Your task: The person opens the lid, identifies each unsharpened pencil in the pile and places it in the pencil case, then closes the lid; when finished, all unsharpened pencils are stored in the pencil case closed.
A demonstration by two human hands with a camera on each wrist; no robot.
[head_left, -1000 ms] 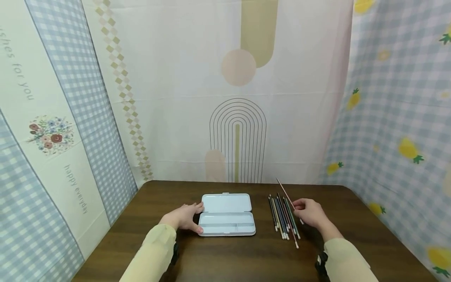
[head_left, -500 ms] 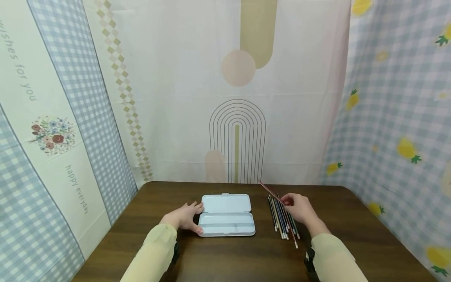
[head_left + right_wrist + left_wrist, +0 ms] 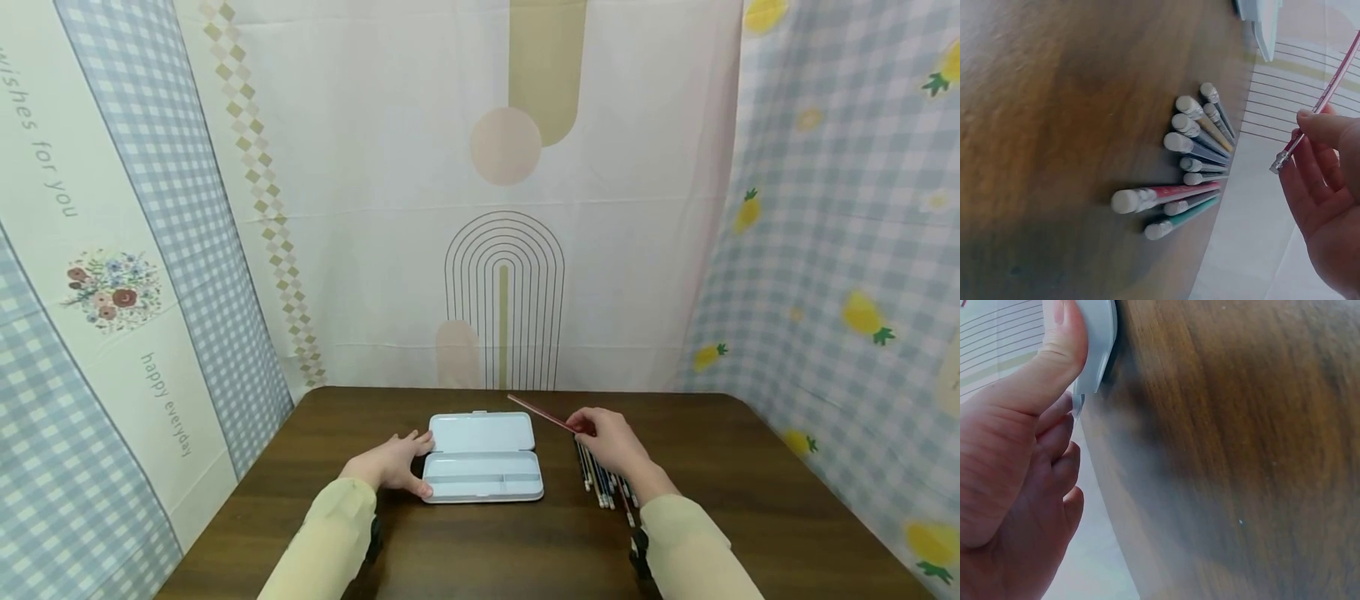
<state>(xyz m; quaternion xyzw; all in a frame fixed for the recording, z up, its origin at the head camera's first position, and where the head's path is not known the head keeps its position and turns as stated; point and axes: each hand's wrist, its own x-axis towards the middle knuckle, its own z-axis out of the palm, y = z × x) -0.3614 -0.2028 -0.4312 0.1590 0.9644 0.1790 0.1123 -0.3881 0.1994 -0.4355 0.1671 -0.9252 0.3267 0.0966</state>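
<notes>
A white pencil case [image 3: 483,498] lies with its lid [image 3: 482,432] raised back, showing a divided inside. My left hand [image 3: 386,464] rests at its left side, fingers spread by the lid; in the left wrist view the thumb [image 3: 1063,347] lies on the case's rim. Between thumb and fingertips, my right hand [image 3: 611,437] pinches a pinkish-red pencil [image 3: 540,412] near its eraser end, the far end pointing left over the lid's back right corner. Beneath the right hand, several pencils [image 3: 603,492] lie in a loose bundle, white erasers toward me, their far ends hidden by the hand.
The dark wooden table [image 3: 480,550] runs back to a patterned cloth [image 3: 375,292]. Checked cloths hang on both sides. In the right wrist view, one red pencil [image 3: 1172,194] sticks out nearer than the other pencils in the bundle.
My right hand has carried the pencil leftward from the right side of the bundle, and the pencil has tilted flatter, pointing toward the case. The left hand and case stay put.
</notes>
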